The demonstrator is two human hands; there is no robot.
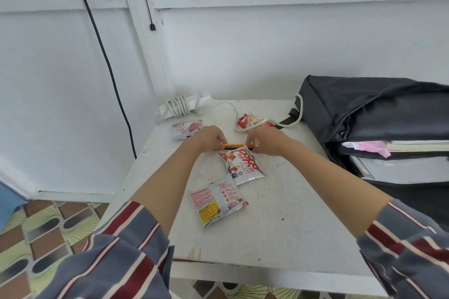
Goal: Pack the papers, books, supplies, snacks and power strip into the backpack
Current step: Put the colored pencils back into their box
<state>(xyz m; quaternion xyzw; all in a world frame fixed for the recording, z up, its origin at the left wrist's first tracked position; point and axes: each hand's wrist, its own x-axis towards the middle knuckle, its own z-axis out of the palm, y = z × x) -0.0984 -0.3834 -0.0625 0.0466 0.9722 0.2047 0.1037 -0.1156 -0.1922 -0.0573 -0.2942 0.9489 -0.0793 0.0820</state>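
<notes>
Papers (pixel 401 170) and books (pixel 420 147) sit in the open backpack (pixel 364 104). Left hand (pixel 209 138) and right hand (pixel 267 141) each pinch an end of an orange pen (pixel 237 145); snack packets (pixel 243 165) and power strip (pixel 185 104) lie unpacked on the table (pixel 291 213)

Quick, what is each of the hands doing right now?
Left hand: closed, pinching one end of a slim orange stick, likely a pencil.
Right hand: closed, pinching its other end.
</notes>
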